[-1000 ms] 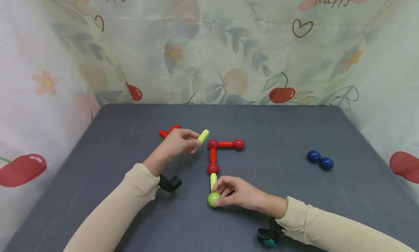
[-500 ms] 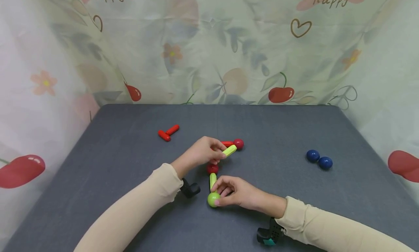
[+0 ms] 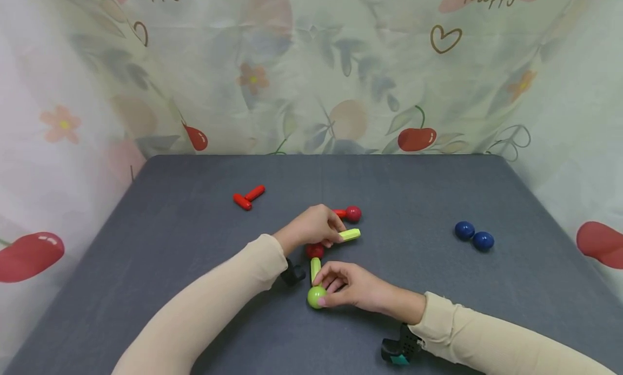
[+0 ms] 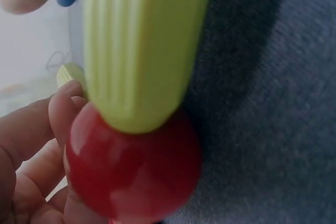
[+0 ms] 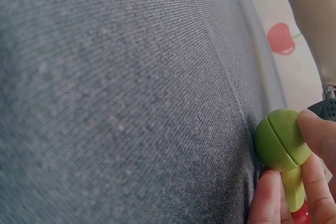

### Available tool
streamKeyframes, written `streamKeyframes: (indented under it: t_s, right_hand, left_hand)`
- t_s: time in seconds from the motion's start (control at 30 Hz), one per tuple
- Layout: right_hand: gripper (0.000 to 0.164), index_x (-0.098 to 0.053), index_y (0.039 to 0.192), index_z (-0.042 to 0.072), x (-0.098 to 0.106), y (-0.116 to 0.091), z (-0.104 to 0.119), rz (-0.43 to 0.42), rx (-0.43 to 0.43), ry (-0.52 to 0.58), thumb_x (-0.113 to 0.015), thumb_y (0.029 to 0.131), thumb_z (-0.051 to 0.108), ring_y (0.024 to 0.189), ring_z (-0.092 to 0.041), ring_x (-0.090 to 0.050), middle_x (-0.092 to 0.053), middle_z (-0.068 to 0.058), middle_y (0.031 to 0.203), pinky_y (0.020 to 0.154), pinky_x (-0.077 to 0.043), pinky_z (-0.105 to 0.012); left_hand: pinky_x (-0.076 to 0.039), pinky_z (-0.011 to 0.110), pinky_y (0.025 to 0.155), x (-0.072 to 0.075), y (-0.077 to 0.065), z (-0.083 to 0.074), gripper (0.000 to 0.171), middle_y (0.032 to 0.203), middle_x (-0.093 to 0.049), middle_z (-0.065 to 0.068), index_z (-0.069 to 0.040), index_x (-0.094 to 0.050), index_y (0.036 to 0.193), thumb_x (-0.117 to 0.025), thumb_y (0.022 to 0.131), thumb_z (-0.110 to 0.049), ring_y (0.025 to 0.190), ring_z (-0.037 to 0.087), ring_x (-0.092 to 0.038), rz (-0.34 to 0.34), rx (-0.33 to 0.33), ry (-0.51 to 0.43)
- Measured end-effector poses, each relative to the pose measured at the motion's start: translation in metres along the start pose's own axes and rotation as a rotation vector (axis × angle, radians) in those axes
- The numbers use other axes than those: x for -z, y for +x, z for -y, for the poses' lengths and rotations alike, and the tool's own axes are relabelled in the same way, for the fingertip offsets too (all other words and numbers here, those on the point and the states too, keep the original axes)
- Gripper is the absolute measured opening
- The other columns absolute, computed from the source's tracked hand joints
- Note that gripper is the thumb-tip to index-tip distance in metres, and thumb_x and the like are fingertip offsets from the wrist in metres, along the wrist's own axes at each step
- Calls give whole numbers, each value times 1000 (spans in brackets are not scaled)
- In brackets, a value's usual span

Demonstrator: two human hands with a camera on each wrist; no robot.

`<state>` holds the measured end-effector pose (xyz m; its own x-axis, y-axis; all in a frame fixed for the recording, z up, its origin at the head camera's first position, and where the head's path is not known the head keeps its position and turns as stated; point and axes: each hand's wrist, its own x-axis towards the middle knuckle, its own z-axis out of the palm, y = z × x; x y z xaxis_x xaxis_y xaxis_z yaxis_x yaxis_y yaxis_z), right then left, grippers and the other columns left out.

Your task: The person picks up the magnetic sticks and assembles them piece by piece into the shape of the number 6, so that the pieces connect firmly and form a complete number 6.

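My left hand [image 3: 316, 226] pinches a yellow-green stick [image 3: 350, 234] by one end; its free end points right, over the table. Beneath this hand, a chain of red sticks and balls is partly hidden; a red ball [image 3: 353, 214] shows behind it and another red ball [image 3: 315, 251] in front. From that front ball a second yellow-green stick [image 3: 315, 269] runs to a green ball [image 3: 317, 297], which my right hand [image 3: 352, 288] grips between thumb and fingers. In the left wrist view the joined stick [image 4: 142, 40] meets the red ball [image 4: 134, 169].
Two loose red sticks [image 3: 249, 197] lie at the back left of the dark grey table [image 3: 413, 191]. On the right sit two blue balls [image 3: 474, 236]. A patterned cloth [image 3: 311, 83] hangs behind the table and along its sides.
My left hand has moved right with the yellow-green stick, from beside the chain to over it, and the stick has turned nearly level. The right hand stays on the green ball.
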<state>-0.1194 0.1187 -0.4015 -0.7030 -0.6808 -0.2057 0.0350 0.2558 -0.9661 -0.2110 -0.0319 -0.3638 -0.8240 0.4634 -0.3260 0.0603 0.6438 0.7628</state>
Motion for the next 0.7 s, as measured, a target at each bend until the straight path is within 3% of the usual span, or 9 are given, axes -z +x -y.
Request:
streamKeyframes:
  t_s: [0.17, 0.47, 0.7]
  right_hand:
    - [32, -59, 110, -4, 0, 1, -1, -1, 5, 9, -73, 84, 10, 87, -17, -58, -61, -5, 97, 78, -50, -23]
    - [32, -59, 110, -4, 0, 1, -1, -1, 7, 10, -74, 84, 9, 86, -16, -59, -61, -5, 96, 78, -50, -23]
    - [32, -58, 110, -5, 0, 0, 0, 7, -2, 22, -73, 85, 9, 87, -16, -59, -61, -6, 97, 78, -50, -22]
  left_hand:
    - [-54, 23, 58, -4, 3, -2, 13, 78, -69, 3, -7, -75, 96, -75, 83, -7, 56, 9, -61, 16, -29, 74]
    - [-54, 22, 59, -7, 3, -7, 14, 81, -69, 3, -6, -75, 99, -74, 84, -8, 57, 9, -61, 32, -24, 156]
    - [-54, 22, 59, -8, 3, -7, 14, 82, -70, 2, -7, -75, 98, -75, 84, -9, 58, 9, -62, 23, -21, 162]
